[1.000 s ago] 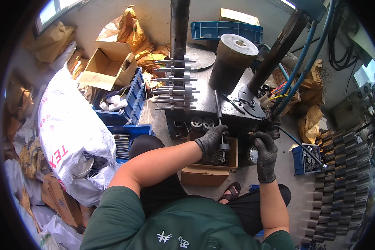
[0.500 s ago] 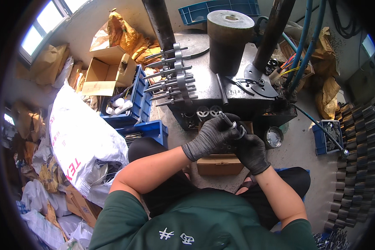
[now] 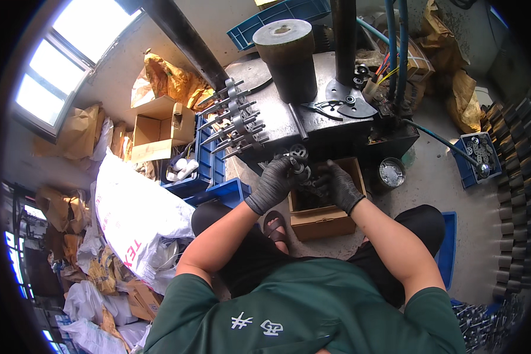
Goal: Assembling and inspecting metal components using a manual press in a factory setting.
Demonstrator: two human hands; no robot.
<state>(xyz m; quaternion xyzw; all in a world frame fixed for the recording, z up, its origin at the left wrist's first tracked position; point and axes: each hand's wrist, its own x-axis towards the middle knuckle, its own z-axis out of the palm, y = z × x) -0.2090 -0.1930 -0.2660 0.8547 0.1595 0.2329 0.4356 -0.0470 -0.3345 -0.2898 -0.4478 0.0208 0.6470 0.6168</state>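
Grey-gloved, the left hand (image 3: 274, 182) grips a metal shaft (image 3: 297, 166), handling that seems to need a steady hold; whether the right hand (image 3: 340, 187), curled just beside over a cardboard box (image 3: 323, 226), pinches anything cannot be told. Left of both, a white sack (image 3: 137, 200) bears red lettering; below, a green shirt (image 3: 277, 304) carries white characters.

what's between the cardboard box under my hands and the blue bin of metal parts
In the head view, a round tin, then grey floor, between cardboard box and blue bin.
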